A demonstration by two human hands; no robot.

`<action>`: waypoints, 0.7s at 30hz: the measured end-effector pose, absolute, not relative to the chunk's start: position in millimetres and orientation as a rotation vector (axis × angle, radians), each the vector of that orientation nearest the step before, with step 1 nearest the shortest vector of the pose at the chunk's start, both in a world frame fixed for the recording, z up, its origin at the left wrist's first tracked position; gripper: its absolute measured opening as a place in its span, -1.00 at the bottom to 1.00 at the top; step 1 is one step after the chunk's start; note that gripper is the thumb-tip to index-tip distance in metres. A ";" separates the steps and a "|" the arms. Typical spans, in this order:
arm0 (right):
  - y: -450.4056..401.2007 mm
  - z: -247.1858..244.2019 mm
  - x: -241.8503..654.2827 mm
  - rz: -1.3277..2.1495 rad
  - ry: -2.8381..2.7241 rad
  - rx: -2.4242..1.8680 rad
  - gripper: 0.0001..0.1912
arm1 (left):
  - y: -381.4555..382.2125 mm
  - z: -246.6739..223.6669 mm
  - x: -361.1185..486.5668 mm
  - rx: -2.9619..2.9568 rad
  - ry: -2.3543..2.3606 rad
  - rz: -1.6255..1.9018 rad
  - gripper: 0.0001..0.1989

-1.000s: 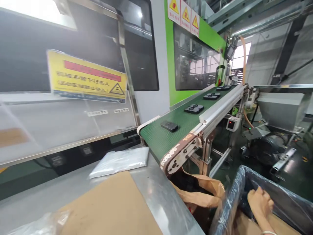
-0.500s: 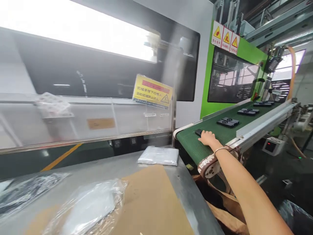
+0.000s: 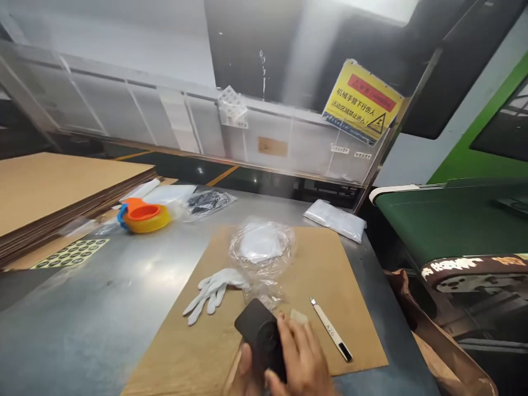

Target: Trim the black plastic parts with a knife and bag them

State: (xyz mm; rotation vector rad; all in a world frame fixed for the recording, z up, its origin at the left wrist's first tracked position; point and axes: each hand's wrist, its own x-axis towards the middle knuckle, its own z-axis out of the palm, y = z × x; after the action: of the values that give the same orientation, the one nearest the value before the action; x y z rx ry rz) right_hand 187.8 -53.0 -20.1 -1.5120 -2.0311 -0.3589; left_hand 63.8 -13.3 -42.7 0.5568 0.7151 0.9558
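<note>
Head view: from where I stand, the cardboard sheet (image 3: 322, 258) on the metal table (image 3: 136, 291) is the reference. Black part (image 3: 252, 324) is over the sheet's near half, tilted, round feature on its upper face. Can't tell whether its underside touches the sheet.

Left hand (image 3: 242, 374): grasping the part at its near left side, thumb along the edge, other fingers hidden. Right hand (image 3: 304, 360): grasping its right side, fingers bent over that edge, thumb low on the near end; slight blur.

On the sheet: white glove (image 3: 218, 289) toward the left edge, fingers spread; clear plastic bag (image 3: 262, 242) with white contents at the far half, loose end reaching down to the part; slim white-handled tool (image 3: 330, 330) toward the right edge, black end nearest me, metal tip pointing away. Small pale scrap (image 3: 297, 317) between tool and part.

Off the sheet: white wrapped packet (image 3: 336, 220) just past the far right corner; green conveyor belt (image 3: 441, 220) further right, dark item (image 3: 513, 206) on it. Left of the sheet: orange-and-yellow tape dispenser (image 3: 146, 216), sticker sheet (image 3: 72, 253), then a stack of cardboard (image 3: 70, 176). Yellow warning sign (image 3: 365, 104) hangs beyond the far edge, higher up.
</note>
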 end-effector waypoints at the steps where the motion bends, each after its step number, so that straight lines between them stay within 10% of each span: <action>1: -58.5 -40.4 177.2 -0.318 -1.953 -1.491 -0.32 | -12.8 -41.3 62.9 0.410 0.709 0.959 -0.41; 7: -63.3 -78.7 207.4 -0.151 -1.707 -1.835 -0.64 | -19.2 -34.6 49.2 0.376 0.895 0.923 -0.52; 21: -30.6 -111.9 226.9 -0.094 -1.862 -1.979 -0.61 | -27.4 -62.1 17.0 1.050 0.850 0.872 -0.38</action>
State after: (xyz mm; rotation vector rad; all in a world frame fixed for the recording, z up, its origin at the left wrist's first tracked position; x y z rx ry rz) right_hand 226.9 -30.6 -111.9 -1.9786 -1.8619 -0.0942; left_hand 17.0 -27.4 -62.1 1.0504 0.8500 0.8724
